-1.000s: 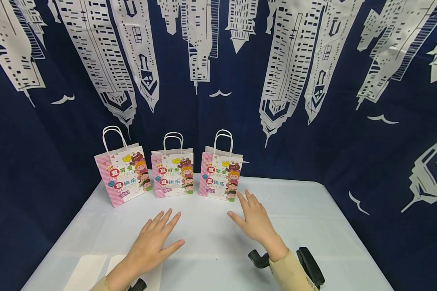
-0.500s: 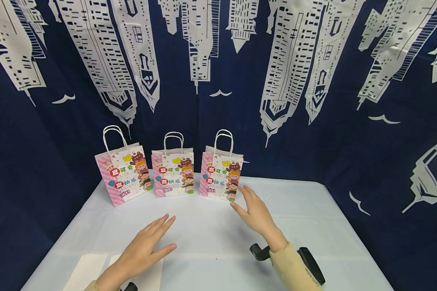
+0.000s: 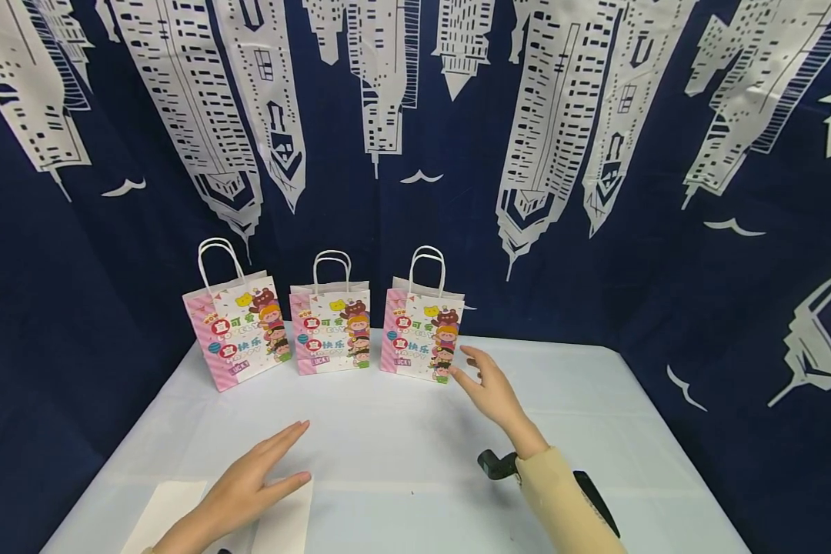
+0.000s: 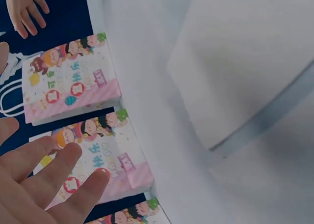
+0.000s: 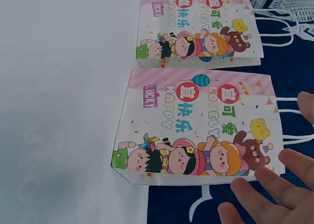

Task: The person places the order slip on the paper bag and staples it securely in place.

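Note:
Three pink-and-white paper gift bags with white handles stand in a row: the left bag (image 3: 237, 331), the middle bag (image 3: 330, 331) and the right bag (image 3: 422, 331). Beside the lower right edge of the right bag is my right hand (image 3: 495, 392), its fingers slightly bent and holding nothing. In the right wrist view its fingers (image 5: 274, 192) show near the upper side of that bag (image 5: 196, 126); contact cannot be told. My left hand (image 3: 242, 485) hovers with straight fingers, palm facing inward, over white paper pieces (image 3: 284, 515) near the table's front. It grasps nothing.
The white table (image 3: 402, 446) ends at the back against a dark blue cloth (image 3: 443, 208) printed with white buildings. Another flat paper piece (image 3: 166, 508) lies at the front left. A black wrist mount (image 3: 496, 465) sits by the right sleeve (image 3: 561, 492).
My left hand has drawn back toward the front left and turned more on its side. My right hand has shifted slightly forward and right, its fingers bending more. The bags stay put.

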The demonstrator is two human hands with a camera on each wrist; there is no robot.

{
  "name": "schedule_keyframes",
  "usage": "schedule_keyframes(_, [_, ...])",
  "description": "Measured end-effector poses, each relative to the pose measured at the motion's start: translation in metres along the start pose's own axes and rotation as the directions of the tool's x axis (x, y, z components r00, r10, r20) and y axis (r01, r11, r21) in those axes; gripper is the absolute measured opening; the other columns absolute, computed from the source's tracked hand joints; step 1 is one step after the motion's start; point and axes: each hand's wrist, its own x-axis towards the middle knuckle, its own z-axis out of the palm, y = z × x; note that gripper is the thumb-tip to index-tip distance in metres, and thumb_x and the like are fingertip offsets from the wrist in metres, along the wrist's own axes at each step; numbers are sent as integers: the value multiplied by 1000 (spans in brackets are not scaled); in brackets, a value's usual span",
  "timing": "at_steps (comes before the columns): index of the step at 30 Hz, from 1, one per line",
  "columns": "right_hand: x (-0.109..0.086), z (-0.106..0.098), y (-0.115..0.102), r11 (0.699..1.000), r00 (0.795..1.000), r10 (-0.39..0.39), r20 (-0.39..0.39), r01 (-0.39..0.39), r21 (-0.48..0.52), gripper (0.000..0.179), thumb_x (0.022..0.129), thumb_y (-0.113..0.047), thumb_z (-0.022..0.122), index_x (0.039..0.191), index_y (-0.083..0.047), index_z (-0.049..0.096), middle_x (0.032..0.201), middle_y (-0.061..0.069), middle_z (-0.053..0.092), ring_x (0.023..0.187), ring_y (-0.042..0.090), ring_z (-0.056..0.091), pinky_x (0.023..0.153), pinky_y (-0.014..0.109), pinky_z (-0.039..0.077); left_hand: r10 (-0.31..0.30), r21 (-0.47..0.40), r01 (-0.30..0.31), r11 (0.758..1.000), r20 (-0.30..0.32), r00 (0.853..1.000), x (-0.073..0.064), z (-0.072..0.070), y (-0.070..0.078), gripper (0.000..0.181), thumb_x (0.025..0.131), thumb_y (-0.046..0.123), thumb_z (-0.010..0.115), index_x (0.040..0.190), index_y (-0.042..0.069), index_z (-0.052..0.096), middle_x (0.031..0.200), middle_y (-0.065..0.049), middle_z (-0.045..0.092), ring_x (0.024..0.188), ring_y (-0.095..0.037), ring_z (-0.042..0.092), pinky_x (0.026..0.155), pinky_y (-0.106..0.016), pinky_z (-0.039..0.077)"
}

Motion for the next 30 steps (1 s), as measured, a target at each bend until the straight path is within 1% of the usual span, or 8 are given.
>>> schedule_keyframes(5, [7, 1, 4, 995, 1000, 3, -15, -1, 101, 53, 88, -39, 53, 129, -8, 41, 131, 8, 43, 115, 29, 44, 95, 47, 33, -48, -15, 48, 999, -6, 999, -6, 0, -7, 63, 79, 56, 54, 135, 38, 32, 136, 15, 36, 121, -6, 37, 93, -40, 38])
schedule_keyframes(9, [13, 3, 6, 992, 999, 2, -33, 3, 130, 53, 88, -39, 53, 127, -5, 42, 128, 9, 46, 113, 28, 47, 95, 45, 34, -64, -16, 64, 998, -2, 998, -12, 0, -12, 63, 79, 55, 55, 135, 38, 32, 135, 15, 36, 121, -7, 37, 93, -40, 37])
schedule_keyframes(13, [19, 5, 7, 987, 999, 14, -41, -7, 161, 60, 84, -48, 54, 126, -7, 43, 126, 9, 47, 112, 26, 47, 96, 42, 34, -112, -26, 113, 993, 40, 993, -17, 0, -16, 63, 79, 57, 54, 135, 37, 32, 134, 13, 38, 121, -10, 38, 94, -42, 37])
schedule_keyframes(15, [22, 6, 8, 984, 999, 18, -47, -10, 175, 61, 82, -51, 55, 125, -9, 43, 125, 9, 48, 111, 25, 48, 95, 42, 34, -139, -32, 142, 989, 69, 988, -19, 1, -18, 64, 79, 58, 53, 135, 34, 34, 134, 10, 39, 120, -14, 39, 93, -43, 37])
schedule_keyframes(18, [27, 8, 10, 982, 998, 16, -61, -4, 188, 58, 83, -45, 57, 125, -9, 43, 122, 9, 50, 109, 24, 50, 94, 42, 35, -167, -43, 172, 984, 110, 980, -20, 3, -24, 68, 78, 57, 54, 136, 28, 35, 134, 6, 40, 120, -18, 40, 93, -45, 36])
schedule_keyframes(20, [31, 9, 11, 981, 998, 6, -69, 7, 194, 53, 85, -39, 57, 126, -7, 43, 121, 11, 51, 108, 24, 50, 93, 42, 36, -171, -32, 177, 984, 132, 976, -22, 5, -28, 70, 78, 57, 55, 136, 24, 36, 134, 4, 41, 120, -19, 40, 93, -46, 36])
schedule_keyframes(25, [36, 11, 12, 980, 996, -6, -84, 23, 199, 47, 87, -29, 57, 124, -3, 45, 118, 14, 52, 105, 25, 52, 91, 42, 38, -142, 5, 144, 990, 176, 974, -27, 12, -37, 74, 76, 56, 58, 135, 16, 38, 133, 0, 42, 119, -22, 42, 93, -46, 36])
schedule_keyframes(30, [41, 11, 16, 973, 994, 12, -109, 14, 229, 43, 87, -26, 58, 121, -2, 47, 112, 13, 55, 102, 25, 54, 88, 39, 41, -142, -2, 147, 989, 228, 963, -31, 16, -45, 78, 73, 56, 60, 136, 16, 36, 134, -1, 42, 119, -24, 41, 92, -46, 36])
